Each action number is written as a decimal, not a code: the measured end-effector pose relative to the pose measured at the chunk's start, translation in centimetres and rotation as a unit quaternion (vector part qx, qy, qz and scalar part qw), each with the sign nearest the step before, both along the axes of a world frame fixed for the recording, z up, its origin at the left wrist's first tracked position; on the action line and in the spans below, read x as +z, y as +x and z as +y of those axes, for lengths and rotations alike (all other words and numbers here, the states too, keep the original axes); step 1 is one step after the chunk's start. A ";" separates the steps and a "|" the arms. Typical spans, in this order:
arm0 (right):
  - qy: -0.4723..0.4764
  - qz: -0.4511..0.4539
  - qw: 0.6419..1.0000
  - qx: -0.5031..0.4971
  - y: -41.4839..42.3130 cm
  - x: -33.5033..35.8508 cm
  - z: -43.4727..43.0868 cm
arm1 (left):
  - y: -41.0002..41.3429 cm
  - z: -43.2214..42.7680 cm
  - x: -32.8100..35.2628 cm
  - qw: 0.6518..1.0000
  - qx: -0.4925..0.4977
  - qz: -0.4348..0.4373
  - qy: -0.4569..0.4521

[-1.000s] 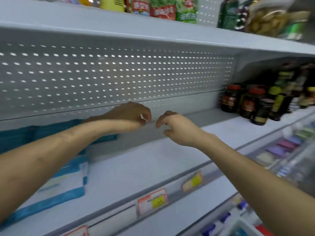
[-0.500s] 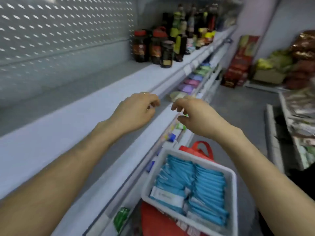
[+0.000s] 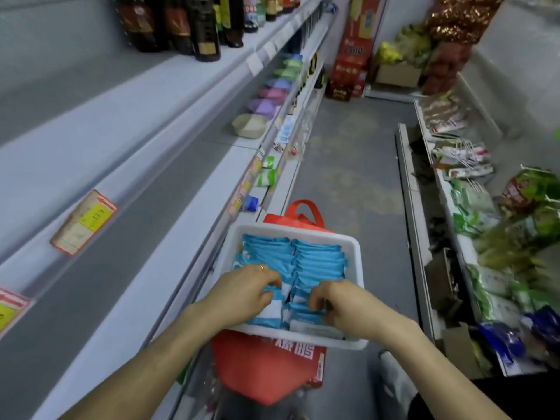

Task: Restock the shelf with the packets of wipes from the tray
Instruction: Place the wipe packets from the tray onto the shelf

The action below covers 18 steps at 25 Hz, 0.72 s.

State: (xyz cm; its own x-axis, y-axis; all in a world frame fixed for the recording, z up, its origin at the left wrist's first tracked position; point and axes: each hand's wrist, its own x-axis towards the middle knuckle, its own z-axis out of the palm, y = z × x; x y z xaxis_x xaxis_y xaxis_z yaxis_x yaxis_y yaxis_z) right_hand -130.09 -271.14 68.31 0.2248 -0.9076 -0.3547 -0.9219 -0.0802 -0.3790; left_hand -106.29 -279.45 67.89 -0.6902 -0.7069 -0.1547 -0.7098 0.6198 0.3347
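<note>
A white tray sits on a red bag, low in the middle of the view, and holds two rows of several blue and white packets of wipes. My left hand reaches into the near left row, its fingers curled round packets there. My right hand is in the near right row, fingers curled over the packets' top edges. The grey shelf runs along the left, bare near me.
Dark bottles stand further along the shelf. Price tags hang on its front rail. The red bag is under the tray. Lower shelves hold coloured tubs. Racks of packaged goods line the right side of the aisle floor.
The view swung down and right from the shelf to the tray. Both hands dropped from the shelf edge into the tray and closed on the nearest packets.
</note>
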 end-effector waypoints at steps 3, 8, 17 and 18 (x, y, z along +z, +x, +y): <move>-0.013 0.010 1.000 -0.016 -0.6 -1.8 0.9 | 0.4 0.4 -1.3 1.000 0.004 -0.001 0.019; -0.029 0.013 0.999 0.005 -0.8 -3.0 1.6 | 1.1 0.5 -2.3 0.999 0.011 0.015 0.027; -0.055 0.022 0.995 0.080 -0.8 -3.7 1.5 | 2.8 1.7 -3.4 0.998 0.036 0.025 0.053; -0.056 0.026 0.994 0.085 -0.9 -3.7 1.4 | 3.0 1.7 -3.5 0.997 0.040 0.026 0.056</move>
State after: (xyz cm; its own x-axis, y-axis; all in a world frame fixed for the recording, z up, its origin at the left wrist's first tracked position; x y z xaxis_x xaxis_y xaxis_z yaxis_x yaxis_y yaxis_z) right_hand -130.95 -269.76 64.66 0.3630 -0.8920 -0.2693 -0.9095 -0.2763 -0.3106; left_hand -103.30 -277.73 64.43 -0.6417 -0.7402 -0.2007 -0.7350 0.5188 0.4365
